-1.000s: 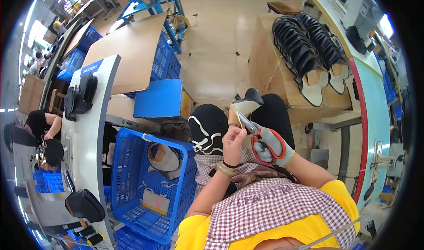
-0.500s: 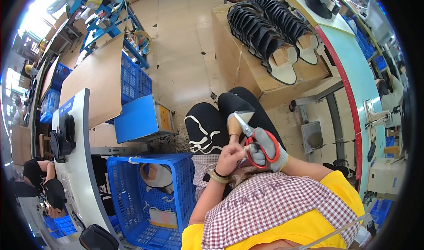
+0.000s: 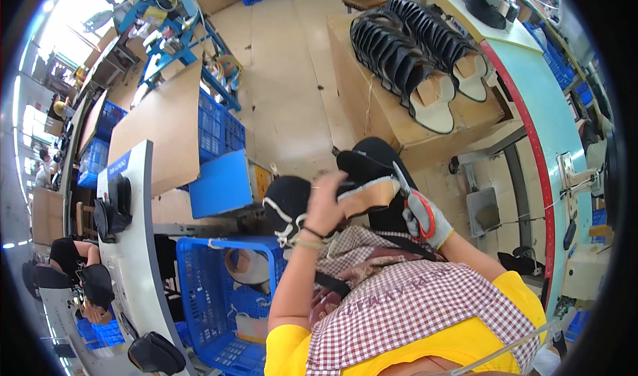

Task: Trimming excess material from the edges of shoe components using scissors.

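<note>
My right hand (image 3: 423, 220), in a grey glove, is closed on scissors (image 3: 432, 224) with red handles. Their blades point up and left, slightly apart. Just left of them, over my lap, a shoe upper piece (image 3: 373, 196) with a tan inside and dark edge lies tilted. My left hand (image 3: 324, 202) is at the left end of this piece; motion smears its fingers, so their grip is unclear. Thin off-white strips (image 3: 284, 224) lie on my left knee.
A blue plastic crate (image 3: 229, 243) with pale pieces stands at my left. Ahead right, a cardboard box (image 3: 372, 100) carries two rows of black shoe uppers (image 3: 389, 54). A pale green table (image 3: 525, 90) runs along the right; a grey-white table (image 3: 136, 210) is left, with another person beyond.
My hands, formerly together at the piece, have moved apart: the left up and left, the right slightly right with the scissors. The piece has turned from upright to sideways. The view has shifted slightly.
</note>
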Demonstrator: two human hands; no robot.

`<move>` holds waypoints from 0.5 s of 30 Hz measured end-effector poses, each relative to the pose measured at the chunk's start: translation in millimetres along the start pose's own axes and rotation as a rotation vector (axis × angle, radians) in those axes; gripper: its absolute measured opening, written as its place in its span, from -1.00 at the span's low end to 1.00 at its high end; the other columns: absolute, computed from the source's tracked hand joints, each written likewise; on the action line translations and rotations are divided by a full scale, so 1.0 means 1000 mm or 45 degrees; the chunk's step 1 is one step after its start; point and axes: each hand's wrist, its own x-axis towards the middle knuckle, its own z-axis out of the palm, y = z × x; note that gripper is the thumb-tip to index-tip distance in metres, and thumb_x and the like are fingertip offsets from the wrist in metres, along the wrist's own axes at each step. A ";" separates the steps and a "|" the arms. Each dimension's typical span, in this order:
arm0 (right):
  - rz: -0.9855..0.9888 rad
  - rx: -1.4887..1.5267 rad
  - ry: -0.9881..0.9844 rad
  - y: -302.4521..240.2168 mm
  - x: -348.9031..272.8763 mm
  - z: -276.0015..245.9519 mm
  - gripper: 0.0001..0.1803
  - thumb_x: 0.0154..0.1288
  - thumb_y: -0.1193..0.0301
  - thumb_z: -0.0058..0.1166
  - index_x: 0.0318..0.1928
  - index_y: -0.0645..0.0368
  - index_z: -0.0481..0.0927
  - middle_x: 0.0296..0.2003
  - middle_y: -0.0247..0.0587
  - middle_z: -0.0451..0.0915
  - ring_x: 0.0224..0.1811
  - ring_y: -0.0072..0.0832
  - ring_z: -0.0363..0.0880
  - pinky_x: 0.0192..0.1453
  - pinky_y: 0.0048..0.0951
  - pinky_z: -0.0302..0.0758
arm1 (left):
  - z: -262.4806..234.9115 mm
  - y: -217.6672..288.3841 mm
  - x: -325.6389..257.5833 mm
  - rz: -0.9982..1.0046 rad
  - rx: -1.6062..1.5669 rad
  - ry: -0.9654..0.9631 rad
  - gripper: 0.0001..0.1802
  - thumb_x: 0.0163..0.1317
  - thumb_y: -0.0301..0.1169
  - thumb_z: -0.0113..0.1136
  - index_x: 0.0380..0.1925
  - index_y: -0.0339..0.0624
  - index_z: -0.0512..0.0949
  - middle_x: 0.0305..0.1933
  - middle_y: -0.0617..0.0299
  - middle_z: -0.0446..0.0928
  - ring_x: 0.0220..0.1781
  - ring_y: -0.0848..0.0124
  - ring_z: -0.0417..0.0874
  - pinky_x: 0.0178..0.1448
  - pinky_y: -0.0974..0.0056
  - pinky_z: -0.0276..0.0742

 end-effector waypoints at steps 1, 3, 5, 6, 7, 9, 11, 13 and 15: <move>-0.026 -0.015 -0.042 0.002 0.001 -0.006 -0.73 0.36 0.15 -0.04 -0.13 0.06 0.40 -0.55 -0.38 0.40 -0.71 -0.62 0.31 -0.67 -0.57 0.26 | 0.014 0.004 0.012 0.015 -0.135 -0.317 -0.53 -0.16 -0.36 0.40 -0.21 -0.36 0.53 -0.16 -0.10 0.55 -0.07 -0.01 0.55 0.04 0.11 0.46; -0.022 -0.017 -0.211 0.003 0.004 -0.004 -0.77 0.33 0.27 -0.05 -0.09 0.07 0.41 -0.58 -0.40 0.38 -0.72 -0.62 0.31 -0.67 -0.57 0.26 | 0.042 -0.021 0.009 -0.249 0.016 -0.802 -0.40 -0.22 -0.13 0.46 -0.25 -0.36 0.56 -0.17 -0.18 0.57 -0.06 -0.03 0.58 0.00 0.11 0.49; -0.201 -0.360 -0.182 -0.015 -0.004 0.005 -0.50 0.23 0.43 -0.04 0.20 0.22 0.32 -0.63 -0.39 0.39 -0.72 -0.60 0.34 -0.67 -0.53 0.29 | 0.055 -0.029 -0.006 0.050 0.041 -0.820 -0.49 -0.13 -0.12 0.45 -0.32 -0.32 0.60 -0.33 -0.15 0.61 -0.22 -0.02 0.63 -0.14 0.10 0.52; -0.234 -0.373 -0.071 -0.019 -0.003 -0.012 -0.46 0.23 0.47 -0.06 0.24 0.26 0.26 -0.64 -0.37 0.39 -0.73 -0.59 0.33 -0.65 -0.53 0.30 | 0.055 0.007 0.010 -0.122 0.127 -1.056 -0.52 -0.06 -0.15 0.42 -0.28 -0.33 0.60 -0.29 -0.17 0.60 -0.22 -0.01 0.63 -0.12 0.13 0.52; -0.280 -0.407 -0.038 -0.029 -0.002 -0.009 -0.41 0.22 0.51 -0.07 0.29 0.30 0.20 -0.64 -0.34 0.40 -0.74 -0.57 0.33 -0.64 -0.54 0.30 | 0.048 0.003 0.004 -0.027 -0.111 -0.934 -0.54 0.04 -0.15 0.38 -0.25 -0.35 0.59 -0.32 -0.07 0.63 -0.25 0.03 0.64 -0.12 0.16 0.52; -0.375 -0.333 0.038 -0.048 0.004 -0.023 -0.38 0.24 0.45 -0.01 0.31 0.27 0.18 -0.52 -0.31 0.46 -0.61 -0.59 0.43 -0.53 -0.55 0.37 | 0.040 0.049 0.011 -0.091 -0.620 -0.927 -0.62 0.15 -0.20 0.30 -0.22 -0.32 0.60 -0.35 0.00 0.64 -0.25 0.09 0.65 -0.12 0.18 0.53; -0.617 0.099 -0.270 -0.041 0.031 -0.028 -0.40 0.26 0.43 -0.03 0.31 0.26 0.20 -0.27 -0.24 0.55 -0.34 -0.61 0.51 -0.32 -0.60 0.43 | 0.016 0.094 0.019 -0.190 -1.389 -0.768 -0.71 0.24 -0.27 0.19 -0.16 -0.26 0.59 -0.43 -0.04 0.60 -0.34 0.11 0.66 -0.22 0.13 0.58; -0.762 -0.041 -0.589 -0.065 0.049 0.007 -0.43 0.32 0.29 0.02 0.28 0.25 0.28 0.11 -0.20 0.47 0.09 -0.50 0.45 0.16 -0.42 0.39 | 0.004 0.114 0.025 0.030 -2.129 -1.031 -0.77 0.22 -0.43 0.18 -0.18 -0.35 0.58 -0.30 -0.15 0.61 -0.26 0.09 0.67 -0.17 0.12 0.59; -0.636 0.328 -0.597 -0.029 0.078 0.019 -0.42 0.33 0.20 0.02 0.27 0.22 0.32 0.19 -0.21 0.43 0.26 -0.42 0.34 0.38 -0.33 0.18 | 0.009 0.130 0.031 0.086 -2.480 -1.118 -0.76 0.17 -0.48 0.18 -0.19 -0.40 0.55 -0.31 -0.24 0.59 -0.29 0.05 0.67 -0.21 0.14 0.60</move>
